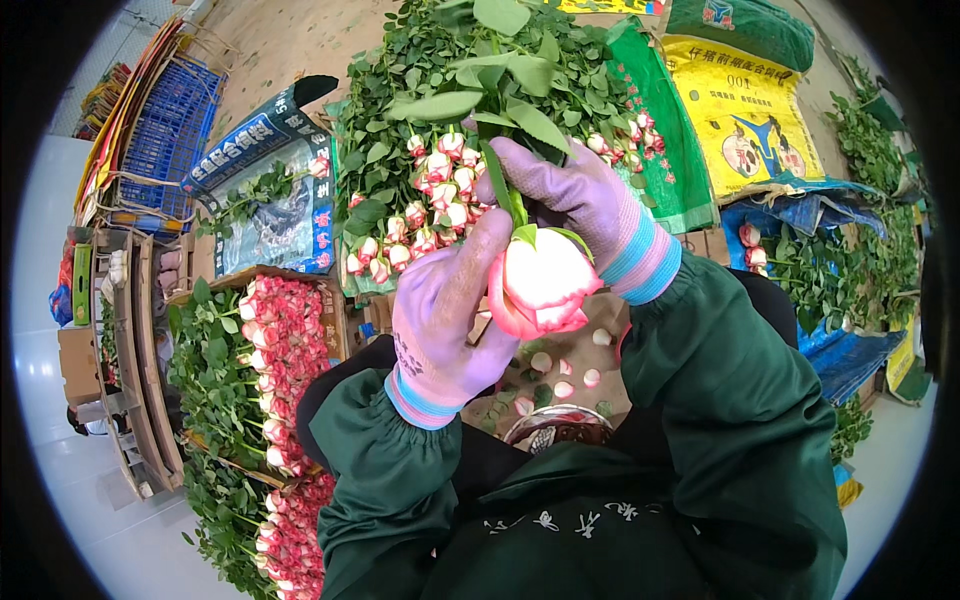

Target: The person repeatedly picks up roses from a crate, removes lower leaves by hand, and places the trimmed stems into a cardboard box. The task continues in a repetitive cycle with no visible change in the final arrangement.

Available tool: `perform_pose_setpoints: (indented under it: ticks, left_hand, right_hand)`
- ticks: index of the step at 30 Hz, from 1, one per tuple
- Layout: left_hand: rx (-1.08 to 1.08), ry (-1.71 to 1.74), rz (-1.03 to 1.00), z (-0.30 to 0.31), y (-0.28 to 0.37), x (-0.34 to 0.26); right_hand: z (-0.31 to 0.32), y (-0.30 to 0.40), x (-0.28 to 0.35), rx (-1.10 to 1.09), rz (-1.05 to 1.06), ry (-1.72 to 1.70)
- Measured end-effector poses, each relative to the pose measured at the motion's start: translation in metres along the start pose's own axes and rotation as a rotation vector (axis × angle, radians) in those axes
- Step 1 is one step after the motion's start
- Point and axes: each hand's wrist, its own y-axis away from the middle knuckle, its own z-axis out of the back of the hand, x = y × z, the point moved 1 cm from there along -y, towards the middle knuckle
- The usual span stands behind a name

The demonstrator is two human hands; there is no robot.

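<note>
A white rose with pink petal edges (544, 285) hangs head down in front of me, its leafy stem rising between my gloved hands. My left hand (454, 315), in a purple glove, lies against the left side of the bloom, thumb near the base of the flower head; whether it grips is unclear. The fingers of my right hand (574, 191), also gloved in purple, are closed around the stem just above the bloom. Behind the hands lies a large heap of similar roses (442, 187) with dense green leaves. Fallen petals (563, 389) dot the floor below.
Packed rows of pink-and-white roses (289, 360) stand at the left. A yellow printed sack (739, 112) and a green sack (664, 127) lie at the upper right. Blue plastic crates (161, 135) are at the upper left. More roses (752, 247) rest on the right.
</note>
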Motion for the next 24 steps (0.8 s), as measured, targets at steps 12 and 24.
perform_pose_setpoints:
  ticks: [12, 24]
  left_hand:
    - [0.010, 0.348, 0.302, -0.015, 0.021, 0.011]
    - [0.657, -0.319, 0.060, -0.058, 0.020, -0.008]
  right_hand:
    - [-0.006, 0.005, 0.021, -0.165, 0.154, 0.546]
    - [0.090, -0.002, -0.034, -0.088, -0.248, 1.176]
